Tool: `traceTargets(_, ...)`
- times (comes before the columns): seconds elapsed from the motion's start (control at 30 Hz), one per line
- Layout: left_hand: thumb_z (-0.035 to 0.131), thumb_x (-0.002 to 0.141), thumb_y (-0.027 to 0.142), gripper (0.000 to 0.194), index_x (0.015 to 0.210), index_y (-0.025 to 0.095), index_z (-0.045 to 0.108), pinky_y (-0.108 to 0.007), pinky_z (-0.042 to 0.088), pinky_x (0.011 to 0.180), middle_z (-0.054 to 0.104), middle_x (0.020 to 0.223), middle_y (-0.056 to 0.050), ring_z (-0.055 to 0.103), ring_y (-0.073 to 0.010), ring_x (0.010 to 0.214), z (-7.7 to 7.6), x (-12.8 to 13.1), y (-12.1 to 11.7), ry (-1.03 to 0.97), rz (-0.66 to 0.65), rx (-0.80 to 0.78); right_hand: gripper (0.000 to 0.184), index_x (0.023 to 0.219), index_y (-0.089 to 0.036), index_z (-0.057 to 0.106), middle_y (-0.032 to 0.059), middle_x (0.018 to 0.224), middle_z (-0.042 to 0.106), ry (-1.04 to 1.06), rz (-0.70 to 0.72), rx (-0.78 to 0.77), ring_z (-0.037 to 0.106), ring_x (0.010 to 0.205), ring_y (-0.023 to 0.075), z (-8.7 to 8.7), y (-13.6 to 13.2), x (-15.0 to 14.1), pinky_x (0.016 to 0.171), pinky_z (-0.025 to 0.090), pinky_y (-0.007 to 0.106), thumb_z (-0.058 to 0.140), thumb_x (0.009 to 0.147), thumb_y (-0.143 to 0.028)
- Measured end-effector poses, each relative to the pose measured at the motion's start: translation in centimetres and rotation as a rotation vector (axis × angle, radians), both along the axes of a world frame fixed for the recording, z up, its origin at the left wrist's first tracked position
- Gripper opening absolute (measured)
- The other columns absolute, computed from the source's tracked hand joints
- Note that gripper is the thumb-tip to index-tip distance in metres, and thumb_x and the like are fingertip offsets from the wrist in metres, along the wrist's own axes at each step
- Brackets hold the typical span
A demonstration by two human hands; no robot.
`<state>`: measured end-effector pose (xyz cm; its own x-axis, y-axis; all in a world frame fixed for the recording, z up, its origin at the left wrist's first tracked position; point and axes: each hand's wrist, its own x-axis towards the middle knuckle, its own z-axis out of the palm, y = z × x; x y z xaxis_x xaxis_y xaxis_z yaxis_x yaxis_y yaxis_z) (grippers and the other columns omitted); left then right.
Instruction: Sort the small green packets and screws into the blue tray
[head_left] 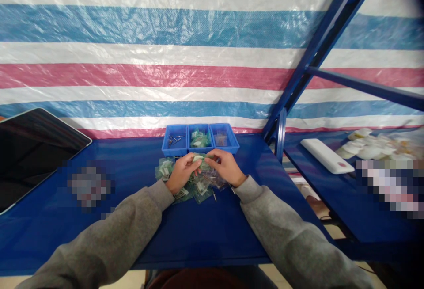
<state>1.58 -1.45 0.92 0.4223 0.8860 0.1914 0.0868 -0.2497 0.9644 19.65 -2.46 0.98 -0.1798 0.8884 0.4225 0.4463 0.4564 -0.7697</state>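
Note:
My left hand (182,172) and my right hand (227,166) meet over the blue table, pinching a small greenish plastic bag (200,158) between them. What is inside the bag is too small to make out. Under and around my hands lies a pile of similar greenish bags (201,189) with pale and metal pieces in them. A single thin metal piece (214,196) sticks out at the pile's near right side. Just beyond my hands stand three joined blue bins: the left bin (175,151) holds a few metal pins, the middle bin (199,149) greenish bags, the right bin (225,149) a clear bag.
A large dark-screened panel (36,147) lies at the left, near a blurred-out item (89,186). Blue metal frame bars (308,66) rise at the right. Past them, a second table bears a white oblong box (326,155) and whitish bundles (371,146). A striped plastic sheet (149,55) hangs behind.

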Motion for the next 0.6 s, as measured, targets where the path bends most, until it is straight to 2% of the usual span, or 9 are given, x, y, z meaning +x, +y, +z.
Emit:
traceTargets(0.13,0.051,0.086,0.04,0.025,0.088,0.015,0.053,-0.023,0.046,0.053,0.061,0.064,0.001,0.057,-0.0119,0.054,-0.31,0.0,0.09,-0.046,-0.007,-0.037,0.017,0.078,-0.017,0.064,0.0005,0.066,0.06,0.002,-0.007,-0.022,0.052,0.061,0.0137,-0.02,0.0,0.04,0.058,0.038,0.024,0.055,0.083,-0.03)
traceTargets(0.27,0.048,0.088,0.042,0.026,0.083,0.016,0.05,-0.023,0.046,0.052,0.062,0.063,0.001,0.057,-0.0121,0.053,-0.38,0.01,0.15,-0.053,0.013,-0.075,0.02,0.071,-0.017,0.06,-0.0004,0.063,0.056,-0.025,0.001,-0.002,0.05,0.06,0.0132,-0.01,0.0,0.02,0.057,0.037,0.024,0.054,0.084,-0.03)
traceTargets(0.4,0.048,0.088,0.041,0.025,0.081,0.017,0.049,-0.023,0.046,0.05,0.061,0.063,0.002,0.058,-0.0125,0.053,-0.14,0.04,0.02,-0.08,0.008,-0.085,0.021,0.074,-0.018,0.059,-0.0012,0.064,0.056,-0.015,0.004,-0.014,0.05,0.06,0.0125,-0.17,-0.05,-0.16,0.057,0.037,0.023,0.051,0.087,-0.032)
traceTargets(0.6,0.051,0.086,0.039,0.024,0.078,0.017,0.052,-0.023,0.045,0.048,0.053,0.06,0.004,0.055,-0.0111,0.049,0.0,0.09,-0.04,-0.153,0.063,-0.078,0.021,0.087,-0.018,0.057,-0.0023,0.063,0.06,0.091,0.104,-0.162,0.055,0.052,0.0115,-0.65,-0.26,-0.61,0.053,0.041,0.023,0.055,0.085,-0.039)
